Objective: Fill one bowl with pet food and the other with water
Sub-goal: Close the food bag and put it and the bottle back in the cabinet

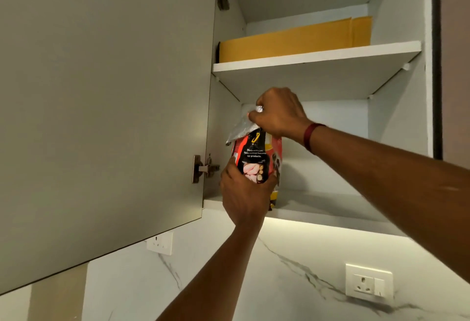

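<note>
A red and black pet food bag [255, 158] with a crumpled silver top stands at the front left of the wall cupboard's lower shelf [330, 212]. My left hand [244, 196] wraps around the bag's lower half from below. My right hand [278, 113] grips the folded silver top of the bag from above. No bowls are in view.
The grey cupboard door [101, 104] hangs open to the left. A yellow padded envelope [292, 40] lies on the upper shelf [315, 57]. Below the cupboard is a lit marble wall with a socket at the left [159, 243] and another socket at the right [368, 283].
</note>
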